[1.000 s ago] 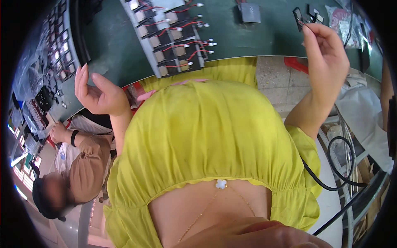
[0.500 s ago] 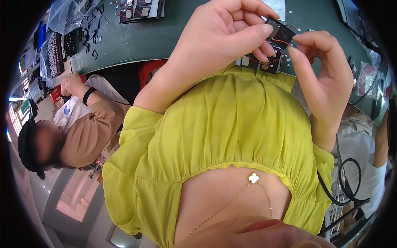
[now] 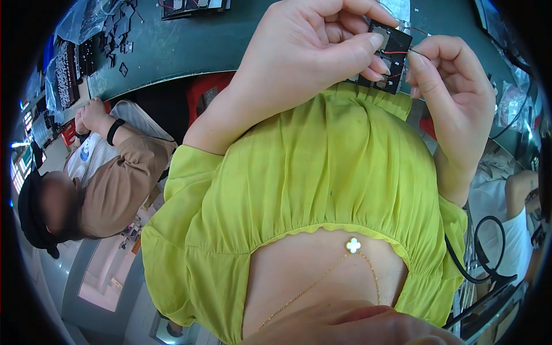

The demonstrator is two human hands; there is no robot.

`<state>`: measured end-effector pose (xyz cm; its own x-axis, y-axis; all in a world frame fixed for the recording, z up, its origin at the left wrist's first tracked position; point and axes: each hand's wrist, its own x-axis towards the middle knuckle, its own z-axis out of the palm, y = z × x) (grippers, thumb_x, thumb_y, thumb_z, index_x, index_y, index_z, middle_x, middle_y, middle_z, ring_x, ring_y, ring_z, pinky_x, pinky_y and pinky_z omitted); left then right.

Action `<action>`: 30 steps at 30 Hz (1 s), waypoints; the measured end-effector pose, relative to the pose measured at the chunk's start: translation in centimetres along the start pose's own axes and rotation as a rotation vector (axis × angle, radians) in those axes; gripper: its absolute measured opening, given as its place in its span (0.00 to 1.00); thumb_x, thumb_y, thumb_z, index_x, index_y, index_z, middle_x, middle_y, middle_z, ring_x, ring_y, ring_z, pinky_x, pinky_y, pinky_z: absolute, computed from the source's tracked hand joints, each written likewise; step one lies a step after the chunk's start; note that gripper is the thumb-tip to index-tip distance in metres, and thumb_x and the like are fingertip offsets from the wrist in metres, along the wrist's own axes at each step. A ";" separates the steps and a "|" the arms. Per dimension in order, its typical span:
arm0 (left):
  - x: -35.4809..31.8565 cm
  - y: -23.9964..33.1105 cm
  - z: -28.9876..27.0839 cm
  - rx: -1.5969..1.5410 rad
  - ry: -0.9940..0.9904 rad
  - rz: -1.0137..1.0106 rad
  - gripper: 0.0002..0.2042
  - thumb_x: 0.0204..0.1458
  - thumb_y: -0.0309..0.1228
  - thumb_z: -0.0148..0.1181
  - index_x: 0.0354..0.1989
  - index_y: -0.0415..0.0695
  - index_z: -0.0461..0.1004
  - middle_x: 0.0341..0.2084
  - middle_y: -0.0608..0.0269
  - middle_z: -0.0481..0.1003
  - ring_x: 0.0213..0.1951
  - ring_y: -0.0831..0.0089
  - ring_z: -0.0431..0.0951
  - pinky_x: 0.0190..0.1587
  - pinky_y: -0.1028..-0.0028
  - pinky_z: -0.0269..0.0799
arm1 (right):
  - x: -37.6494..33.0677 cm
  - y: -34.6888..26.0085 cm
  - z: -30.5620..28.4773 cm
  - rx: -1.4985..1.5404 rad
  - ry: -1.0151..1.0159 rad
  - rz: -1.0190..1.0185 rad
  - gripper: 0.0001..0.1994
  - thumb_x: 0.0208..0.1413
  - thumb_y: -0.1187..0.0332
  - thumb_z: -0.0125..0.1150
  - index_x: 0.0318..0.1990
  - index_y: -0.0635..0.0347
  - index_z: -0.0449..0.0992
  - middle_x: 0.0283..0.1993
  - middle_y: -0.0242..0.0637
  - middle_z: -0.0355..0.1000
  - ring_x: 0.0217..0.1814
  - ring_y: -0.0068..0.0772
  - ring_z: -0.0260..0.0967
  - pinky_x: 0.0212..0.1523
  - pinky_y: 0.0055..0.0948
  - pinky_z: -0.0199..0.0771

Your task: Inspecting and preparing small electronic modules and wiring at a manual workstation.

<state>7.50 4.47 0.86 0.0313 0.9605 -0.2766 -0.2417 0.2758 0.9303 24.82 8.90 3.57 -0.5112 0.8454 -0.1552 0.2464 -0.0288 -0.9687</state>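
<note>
My left hand grips a small flat black square part with a silvery patch, thumb on top and fingers curled round its side. A thin red wire runs across the part toward my right hand. The right thumb and index finger pinch the wire at its end, where a dark strand also shows. Right under the part, at the table's near edge, lies a black panel of similar wired parts; my left fingers partly hide it.
A stack of black wired panels lies on the green table. Small black frames and plastic bags are at the far left. A person in brown sits at left, another in white at right. A black cable loops at right.
The black part has turned flatter toward the view, showing its silvery patch. My right hand has moved slightly up and right, with the red wire now straighter. The whole view has shifted a little.
</note>
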 end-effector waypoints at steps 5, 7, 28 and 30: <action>0.1 1.1 -0.3 -0.002 -0.099 -0.030 0.13 0.50 0.15 0.49 0.45 0.32 0.65 0.30 0.56 0.72 0.29 0.79 0.76 0.33 0.86 0.75 | 0.0 0.5 0.3 -0.003 -0.007 -0.043 0.04 0.54 0.78 0.53 0.37 0.67 0.70 0.28 0.34 0.68 0.26 0.19 0.63 0.28 0.12 0.65; 0.2 1.6 -0.4 0.008 -0.167 -0.067 0.13 0.50 0.15 0.49 0.45 0.31 0.65 0.30 0.56 0.72 0.29 0.78 0.76 0.34 0.86 0.75 | 0.1 0.7 0.4 -0.038 -0.010 -0.068 0.05 0.54 0.77 0.52 0.37 0.67 0.70 0.28 0.35 0.69 0.26 0.19 0.63 0.28 0.13 0.65; 1.1 -1.2 -1.0 -0.608 -0.343 -0.231 0.11 0.53 0.22 0.52 0.44 0.32 0.66 0.24 0.58 0.73 0.24 0.78 0.77 0.28 0.86 0.76 | 1.7 3.0 -2.2 -0.055 -0.233 -0.646 0.06 0.47 0.84 0.53 0.32 0.68 0.74 0.34 0.42 0.71 0.29 0.29 0.67 0.31 0.19 0.70; 1.0 -1.2 -0.9 -0.580 -0.330 -0.218 0.11 0.53 0.22 0.52 0.44 0.32 0.66 0.24 0.58 0.72 0.24 0.77 0.77 0.28 0.86 0.76 | 1.9 3.6 -2.2 -0.048 -0.223 -0.654 0.06 0.47 0.84 0.54 0.33 0.68 0.74 0.34 0.42 0.71 0.29 0.28 0.67 0.32 0.19 0.71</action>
<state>7.00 5.11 -0.75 0.4080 0.8724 -0.2692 -0.6723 0.4866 0.5578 26.54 11.56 0.20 -0.7230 0.5511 0.4166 -0.1366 0.4771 -0.8682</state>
